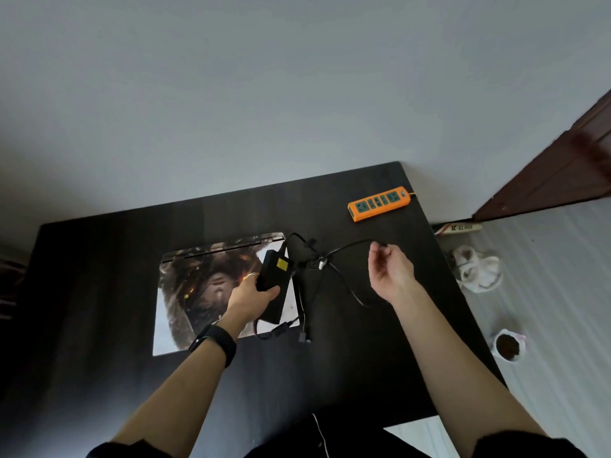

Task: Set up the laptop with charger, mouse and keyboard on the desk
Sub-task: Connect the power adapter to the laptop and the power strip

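black desk point(99, 292), closed laptop point(198, 292), orange power strip point(378, 203)

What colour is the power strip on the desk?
Orange body with green socket faces, power strip at the desk's far right; seen best in the head view.

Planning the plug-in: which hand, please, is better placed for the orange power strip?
Right hand: pinches the black cable end near the orange power strip; left hand grips the black charger brick.
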`<state>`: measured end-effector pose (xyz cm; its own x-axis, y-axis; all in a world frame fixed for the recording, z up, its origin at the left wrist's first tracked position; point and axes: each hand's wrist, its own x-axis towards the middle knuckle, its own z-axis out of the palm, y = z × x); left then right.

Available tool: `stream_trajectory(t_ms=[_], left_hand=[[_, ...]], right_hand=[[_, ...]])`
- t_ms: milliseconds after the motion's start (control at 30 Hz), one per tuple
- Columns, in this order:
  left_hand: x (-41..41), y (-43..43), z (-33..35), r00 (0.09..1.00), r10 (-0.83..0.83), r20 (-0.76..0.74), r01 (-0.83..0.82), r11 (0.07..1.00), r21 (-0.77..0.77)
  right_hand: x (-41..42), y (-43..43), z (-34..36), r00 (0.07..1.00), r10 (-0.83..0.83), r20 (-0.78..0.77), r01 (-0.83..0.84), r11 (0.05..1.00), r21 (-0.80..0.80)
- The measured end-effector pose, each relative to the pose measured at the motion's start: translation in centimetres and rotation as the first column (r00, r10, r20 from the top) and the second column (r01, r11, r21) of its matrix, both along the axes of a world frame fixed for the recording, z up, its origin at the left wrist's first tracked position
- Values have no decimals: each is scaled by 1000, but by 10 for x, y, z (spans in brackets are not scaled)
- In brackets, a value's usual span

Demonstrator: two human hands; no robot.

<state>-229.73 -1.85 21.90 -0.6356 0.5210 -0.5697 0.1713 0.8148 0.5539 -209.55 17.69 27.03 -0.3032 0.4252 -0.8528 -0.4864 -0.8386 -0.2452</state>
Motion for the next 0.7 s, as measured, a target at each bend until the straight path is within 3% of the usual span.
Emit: stream_trajectory(t_ms=[100,300,400,533,633,700], left_hand=[[-3,2,1,1000,20,-23,-20,1000,-3],[4,3,4,1000,1,-6,-1,999,39],[9,3,4,1000,3,-26,-2,999,33],[13,7,-1,998,-3,-56,3,1000,-6],[21,15,-7,996,-41,-75,38,998,-43],[29,22,-12,996,-69,-61,65,996,-66]], right_hand=[[-1,-5,-8,968,83,239,-119,983,141],[1,7,-30,915,-169,367,121,981,149],[34,4,-72,867,-38,496,14,999,52],[99,-5,-114,731,203,652,-238,971,-35],[116,-17,-125,673,187,715,-196,978,-72],[105,-24,-121,608,191,771,-263,964,-32]])
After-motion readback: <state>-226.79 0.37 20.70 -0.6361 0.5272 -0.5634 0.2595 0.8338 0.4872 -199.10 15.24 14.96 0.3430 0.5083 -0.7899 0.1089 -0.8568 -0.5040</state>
